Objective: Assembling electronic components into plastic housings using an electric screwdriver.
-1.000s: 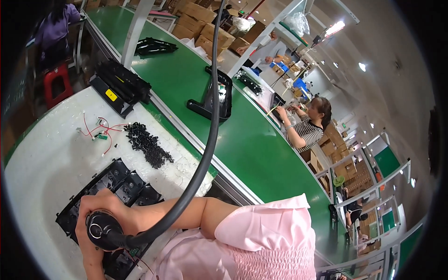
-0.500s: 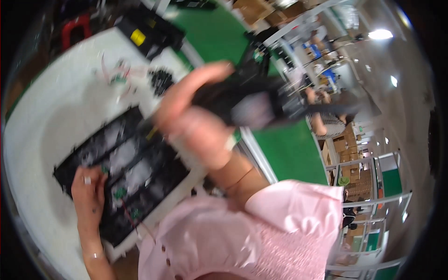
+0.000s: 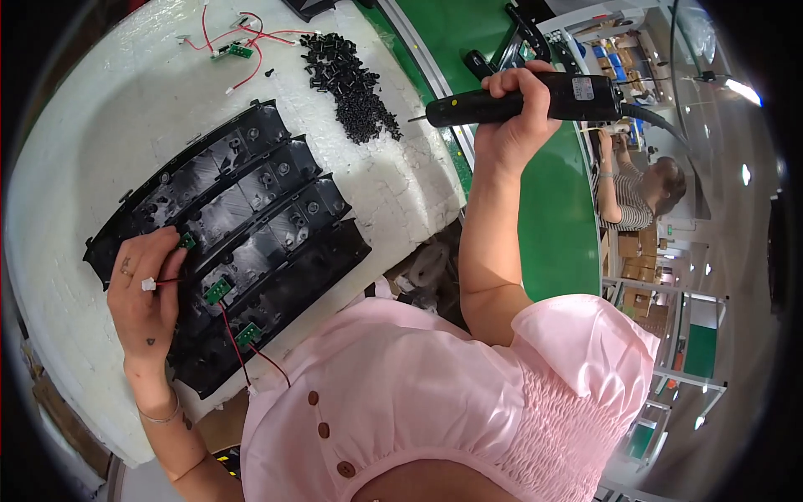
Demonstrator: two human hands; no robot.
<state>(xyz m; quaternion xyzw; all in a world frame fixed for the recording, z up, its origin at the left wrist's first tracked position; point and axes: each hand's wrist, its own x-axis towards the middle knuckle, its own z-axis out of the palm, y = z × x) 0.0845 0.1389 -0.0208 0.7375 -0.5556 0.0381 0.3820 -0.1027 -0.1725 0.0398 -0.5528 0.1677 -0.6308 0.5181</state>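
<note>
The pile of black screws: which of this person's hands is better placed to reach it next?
Probably the right hand: it holds a black power screwdriver whose tip points toward the screw pile, close by. The left hand is farther off, at a small green circuit board.

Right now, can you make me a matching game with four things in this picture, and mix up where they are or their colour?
Things:
1. Electric screwdriver
2. Pile of black screws
3. Left hand
4. Buttons on the pink top

Places and colours:
A. Touching a small green board
B. Brown
C. Held in the right hand
D. Lying on the white work surface

Right pairs: 1-C, 2-D, 3-A, 4-B
</note>
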